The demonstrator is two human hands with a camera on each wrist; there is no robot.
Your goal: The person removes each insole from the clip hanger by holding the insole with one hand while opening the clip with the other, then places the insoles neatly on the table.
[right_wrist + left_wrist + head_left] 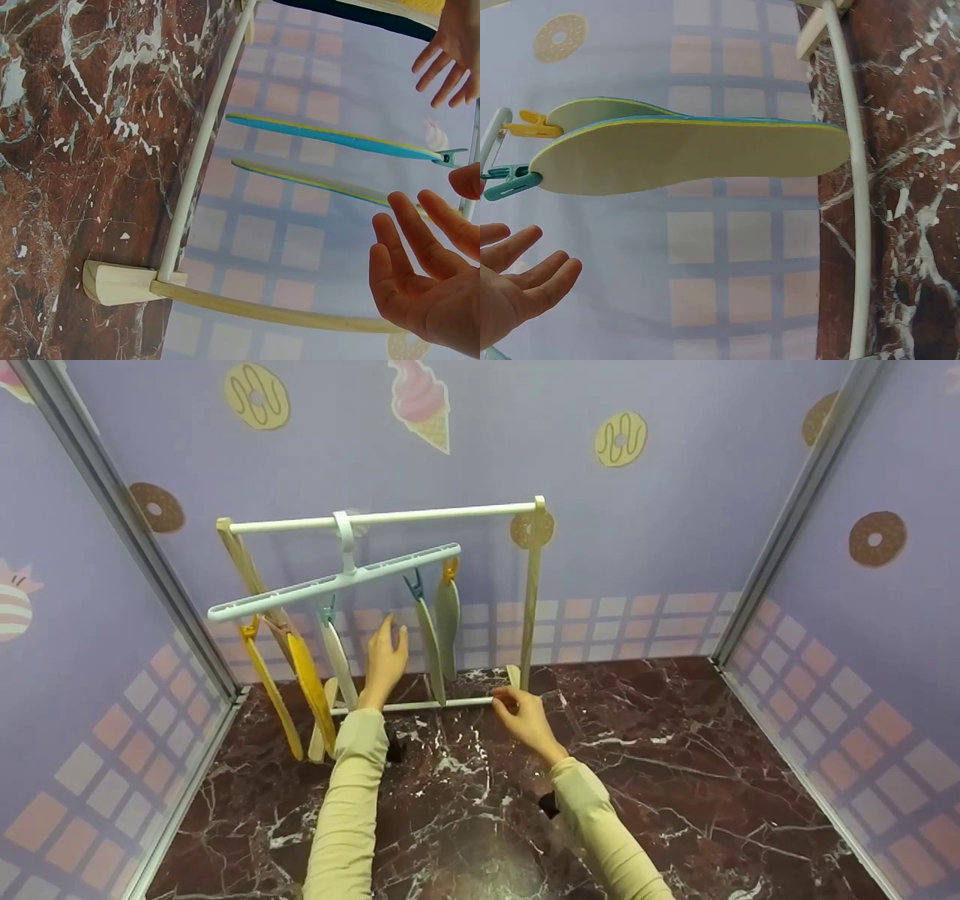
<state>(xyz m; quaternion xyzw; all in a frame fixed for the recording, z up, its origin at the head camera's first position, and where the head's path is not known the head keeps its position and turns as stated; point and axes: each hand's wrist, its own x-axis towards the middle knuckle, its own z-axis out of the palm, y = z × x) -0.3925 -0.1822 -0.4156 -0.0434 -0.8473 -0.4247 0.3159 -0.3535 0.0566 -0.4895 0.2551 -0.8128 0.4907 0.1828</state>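
A pale blue hanger (300, 591) hangs tilted from the top rod of a wooden rack (450, 514). Several insoles dangle from it on yellow and teal clips, among them a yellow insole (309, 682) at the left and a grey-faced insole (690, 154) at the right. My left hand (385, 664) is raised below the hanger, between the middle insoles, its fingers loosely spread and holding nothing. By the right end of the rack's lower bar (196, 161) is my right hand (435, 277); its fingers are relaxed and empty, near a hanging insole (315, 184) in the right wrist view.
The rack's right post (532, 600) and its wooden foot (112, 283) stand on a dark red marble-patterned surface (675, 780). Printed purple walls (675, 547) enclose the back and both sides, with metal corner strips (795, 502).
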